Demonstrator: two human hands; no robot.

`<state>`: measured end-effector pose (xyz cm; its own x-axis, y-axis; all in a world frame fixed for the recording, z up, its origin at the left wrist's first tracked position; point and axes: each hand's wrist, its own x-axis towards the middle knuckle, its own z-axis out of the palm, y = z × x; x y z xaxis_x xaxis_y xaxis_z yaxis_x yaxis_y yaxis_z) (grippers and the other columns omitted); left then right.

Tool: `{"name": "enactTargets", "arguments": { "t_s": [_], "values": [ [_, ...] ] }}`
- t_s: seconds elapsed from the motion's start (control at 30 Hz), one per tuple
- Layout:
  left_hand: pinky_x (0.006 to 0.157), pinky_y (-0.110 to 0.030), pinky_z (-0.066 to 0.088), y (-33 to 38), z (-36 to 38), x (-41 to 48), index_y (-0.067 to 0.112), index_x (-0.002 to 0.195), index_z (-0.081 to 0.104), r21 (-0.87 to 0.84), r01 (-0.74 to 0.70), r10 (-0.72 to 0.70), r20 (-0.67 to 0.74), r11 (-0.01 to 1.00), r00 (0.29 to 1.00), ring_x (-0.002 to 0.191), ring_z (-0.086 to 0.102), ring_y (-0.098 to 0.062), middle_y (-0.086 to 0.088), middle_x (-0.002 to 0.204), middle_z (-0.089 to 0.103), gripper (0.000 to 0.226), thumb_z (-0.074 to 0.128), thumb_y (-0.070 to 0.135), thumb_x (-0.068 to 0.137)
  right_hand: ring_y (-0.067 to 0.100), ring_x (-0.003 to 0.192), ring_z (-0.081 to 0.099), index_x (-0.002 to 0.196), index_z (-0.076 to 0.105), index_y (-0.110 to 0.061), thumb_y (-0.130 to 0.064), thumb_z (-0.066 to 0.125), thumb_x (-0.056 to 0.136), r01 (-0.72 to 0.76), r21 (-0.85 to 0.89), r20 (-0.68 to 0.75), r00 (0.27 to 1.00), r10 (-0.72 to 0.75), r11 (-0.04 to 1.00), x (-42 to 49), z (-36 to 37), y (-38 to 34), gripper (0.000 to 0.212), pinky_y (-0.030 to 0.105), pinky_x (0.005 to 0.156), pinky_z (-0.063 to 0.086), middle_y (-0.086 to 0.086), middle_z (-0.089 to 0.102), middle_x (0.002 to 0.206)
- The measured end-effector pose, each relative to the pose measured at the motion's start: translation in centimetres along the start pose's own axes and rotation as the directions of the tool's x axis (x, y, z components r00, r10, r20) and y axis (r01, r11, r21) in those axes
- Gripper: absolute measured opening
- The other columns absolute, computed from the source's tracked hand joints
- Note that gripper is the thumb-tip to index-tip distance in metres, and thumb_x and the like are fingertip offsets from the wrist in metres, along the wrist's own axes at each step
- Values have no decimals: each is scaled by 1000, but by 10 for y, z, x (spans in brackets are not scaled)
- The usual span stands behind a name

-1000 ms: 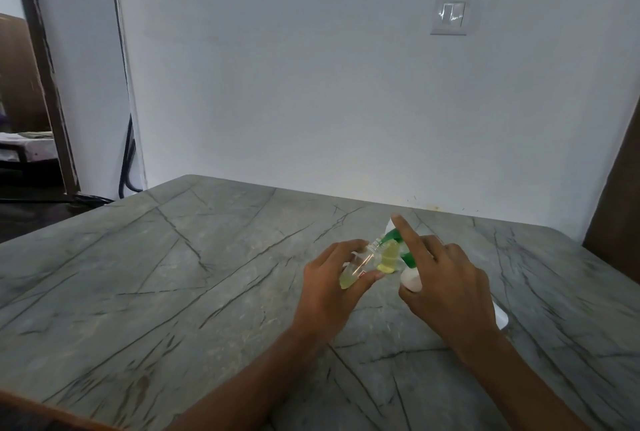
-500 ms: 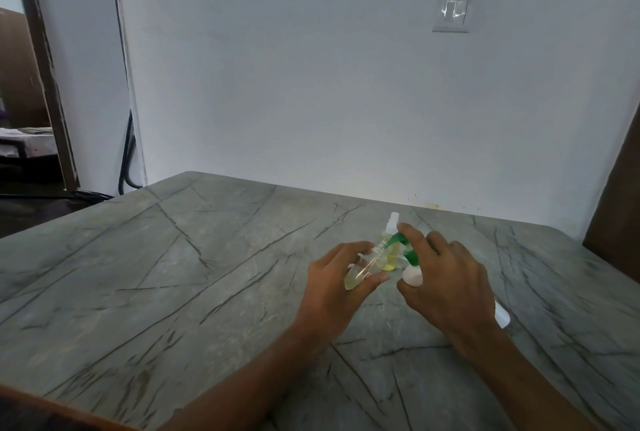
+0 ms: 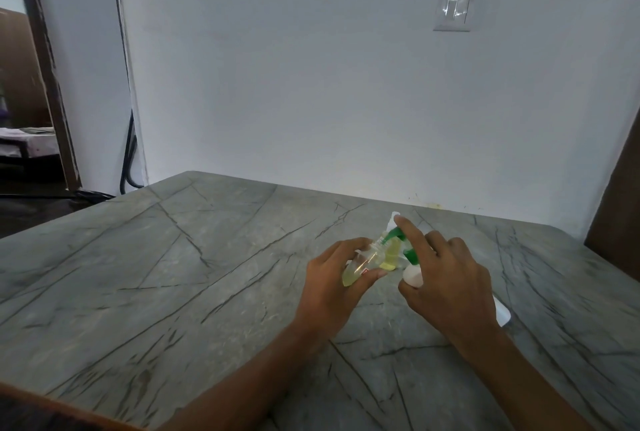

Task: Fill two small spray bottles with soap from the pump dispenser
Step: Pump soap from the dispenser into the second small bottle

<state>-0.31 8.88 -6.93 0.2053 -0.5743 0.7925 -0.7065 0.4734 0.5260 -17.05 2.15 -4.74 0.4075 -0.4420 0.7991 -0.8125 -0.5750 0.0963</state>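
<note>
Head view: the left hand (image 3: pixel 329 286) is seen at centre, its fingers and thumb curled around a small clear spray bottle (image 3: pixel 360 262). The bottle is held tilted above the table, apparently uncapped, with its base toward the near left and its neck toward the far right. Pale yellow soap is pooled at the low end. Just to the right, the right hand (image 3: pixel 450 286) is wrapped around the white pump dispenser (image 3: pixel 412 277), which is leaned over so that its long axis runs from near right to far left. The forefinger (image 3: pixel 408 229) is laid on top of the green pump head (image 3: pixel 392 234). The spout is pointed down and left toward the bottle's neck, so the two axes meet between the hands; whether the tip is inside the neck cannot be told. A second spray bottle (image 3: pixel 389 254), white-topped and holding yellow liquid, is seen just beyond the hands. Beneath lies a grey veined table (image 3: pixel 173 274); behind, a light switch (image 3: pixel 452 11) is set in a white wall.
</note>
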Motion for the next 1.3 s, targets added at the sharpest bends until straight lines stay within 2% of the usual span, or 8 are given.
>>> {"name": "enactTargets", "arguments": {
  "t_s": [0.1, 0.2, 0.43, 0.77, 0.93, 1.03, 1.17, 1.3],
  "values": [
    [76, -4, 46, 1, 0, 0, 22, 115, 62, 2, 1, -1, -12, 1000, 1000, 95, 60, 2, 14, 108, 64, 45, 72, 43, 77, 27, 80, 62, 141, 48, -26, -39, 90, 48, 7, -10, -3, 1000, -7, 1000, -1, -1, 0, 103, 29, 50, 49, 6, 67, 106],
    [75, -5, 47, 2, -2, 1, 23, 114, 62, 1, -6, 6, -14, 1000, 1000, 94, 60, 4, 18, 106, 62, 43, 73, 42, 77, 27, 79, 63, 142, 45, -28, -38, 91, 46, 12, -18, 15, 1000, -12, 1000, -1, -3, -1, 107, 30, 50, 50, 5, 66, 108],
    [75, -7, 49, 2, -2, 1, 23, 115, 62, 1, -10, 10, -5, 1000, 1000, 95, 60, 2, 16, 107, 63, 45, 72, 43, 77, 20, 62, 56, 142, 41, -25, -36, 89, 49, 12, 11, 47, 999, -13, 1000, -2, -1, 4, 106, 25, 48, 44, 3, 66, 92],
    [73, -5, 48, 2, 2, -4, 20, 115, 63, 22, -39, 38, 18, 999, 999, 92, 60, 3, 15, 106, 64, 45, 75, 41, 77, 20, 60, 56, 126, 48, -23, -38, 94, 39, 13, 49, 13, 1000, -13, 999, 1, 3, 6, 100, 27, 47, 45, 5, 66, 85],
    [74, -2, 44, 3, 3, -4, 19, 115, 63, 33, -52, 51, 34, 998, 998, 91, 55, 14, 16, 105, 62, 46, 74, 42, 77, 22, 61, 59, 120, 53, -21, -37, 95, 38, 2, 65, -4, 1000, -1, 998, 0, 4, 6, 94, 30, 49, 49, 6, 67, 86],
    [74, -4, 46, 2, 2, -3, 19, 115, 63, 28, -46, 45, 23, 999, 999, 92, 57, 11, 10, 107, 66, 44, 73, 40, 78, 21, 64, 57, 125, 48, -22, -35, 93, 43, -11, 69, 2, 1000, 10, 998, 0, 4, 2, 94, 28, 50, 46, 5, 67, 88],
    [75, -8, 50, 0, 0, -1, 22, 115, 62, 20, -16, 16, -11, 1000, 1000, 93, 60, 2, 12, 108, 66, 44, 71, 44, 78, 20, 66, 56, 138, 42, -25, -35, 91, 46, -14, 35, 27, 1000, 13, 999, -1, 3, 0, 105, 28, 47, 45, 4, 67, 91],
    [76, -9, 50, 1, -1, 0, 21, 115, 63, 23, -14, 14, -19, 1000, 1000, 94, 61, 0, 11, 108, 66, 45, 70, 44, 78, 24, 80, 59, 142, 45, -27, -40, 89, 47, 1, 9, 23, 1000, -2, 1000, -1, 0, 1, 106, 28, 49, 47, 3, 67, 103]
  ]
}}
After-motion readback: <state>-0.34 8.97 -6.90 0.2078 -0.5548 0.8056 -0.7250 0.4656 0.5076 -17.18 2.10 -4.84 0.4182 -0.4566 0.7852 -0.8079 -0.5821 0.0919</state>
